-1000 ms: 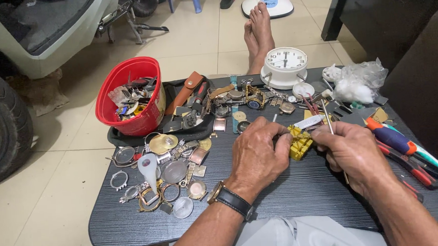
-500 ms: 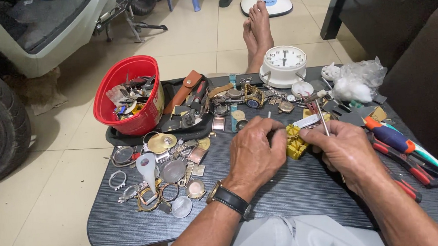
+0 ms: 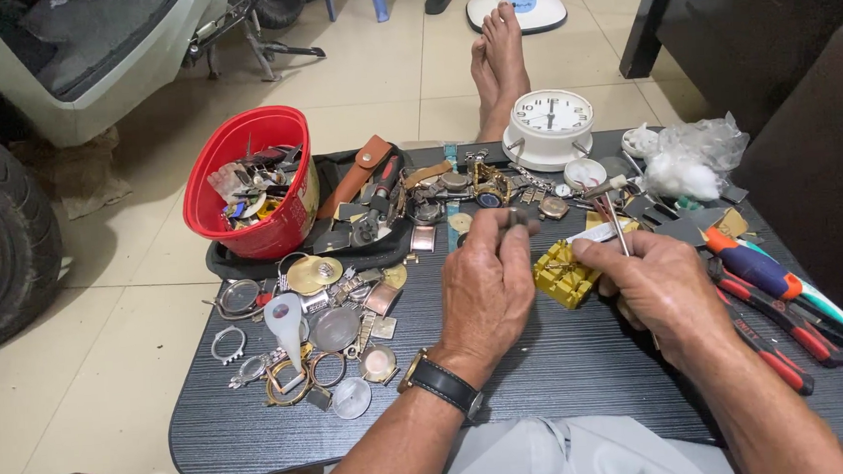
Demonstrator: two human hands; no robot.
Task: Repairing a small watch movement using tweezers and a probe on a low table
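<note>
- Two hands are busy at the yellow block (image 3: 563,275), a small holder sitting mid-way on the dark surface (image 3: 583,382).
- Left hand (image 3: 487,286) sits just left of the yellow block, fingers curled tight around a small dark piece held above the block's upper-left corner; hard to tell exactly what that piece is.
- Right hand (image 3: 660,287) is just right of the yellow block, fingers pinched on a thin metal tool (image 3: 615,225) that sticks up and away from the block.
- White clock (image 3: 550,124) stands behind the yellow block, at the far edge.
- Red bowl (image 3: 250,179) full of bits is far left of the block, with loose watch parts (image 3: 321,329) spread in front of it.
- Pliers and screwdrivers (image 3: 780,295) lie to the right of the block, past the right hand.
- Clear plastic bag (image 3: 692,160) is back right of the block.
</note>
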